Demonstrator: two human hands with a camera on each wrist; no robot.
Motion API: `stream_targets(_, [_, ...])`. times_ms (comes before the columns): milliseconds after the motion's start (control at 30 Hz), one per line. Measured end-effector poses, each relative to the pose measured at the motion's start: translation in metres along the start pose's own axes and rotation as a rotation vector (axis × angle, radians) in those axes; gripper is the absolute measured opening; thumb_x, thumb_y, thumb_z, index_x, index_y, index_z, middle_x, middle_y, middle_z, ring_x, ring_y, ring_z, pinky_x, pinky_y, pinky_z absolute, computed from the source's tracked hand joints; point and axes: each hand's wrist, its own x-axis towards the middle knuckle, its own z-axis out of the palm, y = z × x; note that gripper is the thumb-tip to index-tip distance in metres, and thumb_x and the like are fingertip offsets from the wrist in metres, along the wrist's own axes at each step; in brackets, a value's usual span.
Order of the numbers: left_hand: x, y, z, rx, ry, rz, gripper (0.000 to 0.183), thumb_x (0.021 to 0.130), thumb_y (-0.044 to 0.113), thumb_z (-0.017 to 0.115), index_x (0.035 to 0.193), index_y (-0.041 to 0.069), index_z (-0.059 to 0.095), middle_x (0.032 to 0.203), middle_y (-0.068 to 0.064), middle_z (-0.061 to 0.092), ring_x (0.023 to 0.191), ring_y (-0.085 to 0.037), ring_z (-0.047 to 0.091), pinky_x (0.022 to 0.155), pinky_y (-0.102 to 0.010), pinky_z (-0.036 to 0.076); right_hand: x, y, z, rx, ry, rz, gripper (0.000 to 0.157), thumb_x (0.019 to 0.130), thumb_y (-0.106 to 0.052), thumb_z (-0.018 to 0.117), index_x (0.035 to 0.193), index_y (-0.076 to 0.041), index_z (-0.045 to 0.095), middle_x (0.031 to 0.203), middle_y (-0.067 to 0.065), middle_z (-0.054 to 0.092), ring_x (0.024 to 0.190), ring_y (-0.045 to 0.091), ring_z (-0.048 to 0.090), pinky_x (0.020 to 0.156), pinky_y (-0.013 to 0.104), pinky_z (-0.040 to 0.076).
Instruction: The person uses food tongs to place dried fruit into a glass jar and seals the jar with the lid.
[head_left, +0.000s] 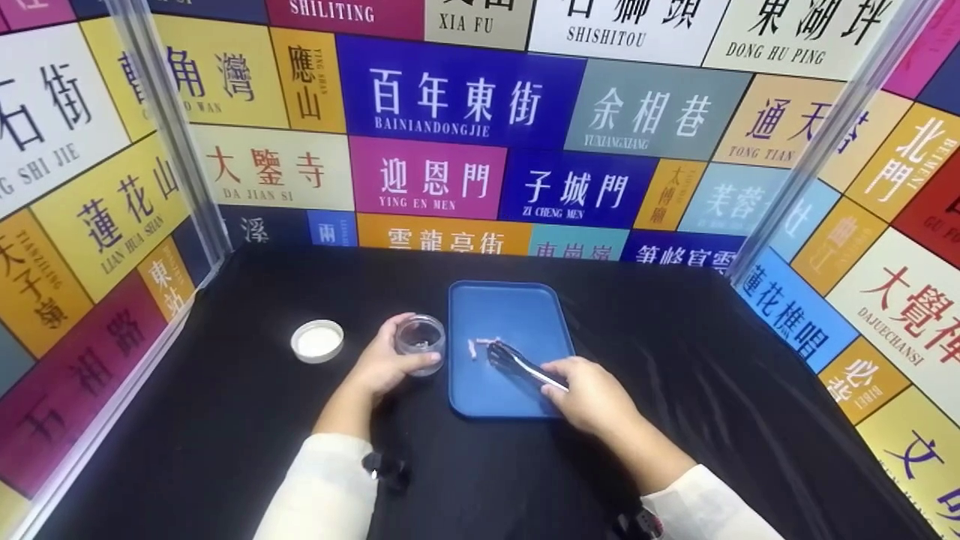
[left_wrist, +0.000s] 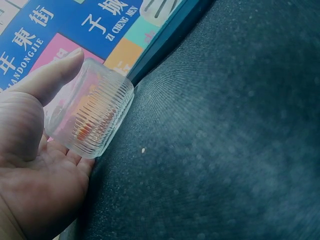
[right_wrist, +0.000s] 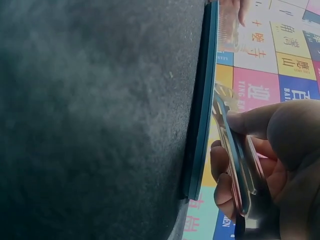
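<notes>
My left hand (head_left: 381, 366) grips a clear glass jar (head_left: 420, 339) beside the tray, thumb across its near side. The jar's mouth is uncovered, and a few small bits show inside. Ribbed walls of the jar (left_wrist: 102, 112) are plain in the left wrist view. Between thumb and fingers, my right hand (head_left: 596, 394) holds metal tongs (head_left: 529, 367), their slotted tips low over the blue tray (head_left: 510, 307). Small pinkish, stick-like pieces (head_left: 472, 349) lie on the tray around the tips. In the right wrist view the fingers wrap both arms of the tongs (right_wrist: 240, 165).
A round, whitish lid (head_left: 317, 341) lies left of the jar on the black-covered table (head_left: 225, 420). Colourful lettered panels (head_left: 457, 97) stand behind the table and along both sides, with clear corner posts (head_left: 180, 142) at the back.
</notes>
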Motion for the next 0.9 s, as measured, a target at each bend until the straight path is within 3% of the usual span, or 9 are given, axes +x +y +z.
stream_targets(567, [0.000,0.000,0.002,-0.007,0.005,0.005,0.095,0.079,0.019,0.095,0.158,0.014,0.044,0.157,-0.014,0.056,0.145,-0.036,0.054,0.129,-0.053,0.036,0.005,-0.009,-0.010,0.035,0.094,-0.066,0.031,0.099,-0.026,0.076,0.130,-0.021,0.078,0.135,0.009,0.075,0.129,0.032,0.069,0.113,0.056,0.053])
stream_targets(900, [0.000,0.000,0.000,0.005,0.000,-0.011,0.096,0.079,0.023,0.095,0.159,0.017,0.043,0.159,-0.013,0.055,0.148,-0.035,0.051,0.131,-0.055,0.032,0.014,-0.033,-0.014,0.073,0.113,-0.096,0.034,0.101,-0.029,0.075,0.135,-0.022,0.076,0.134,0.005,0.076,0.127,0.029,0.070,0.112,0.053,0.055])
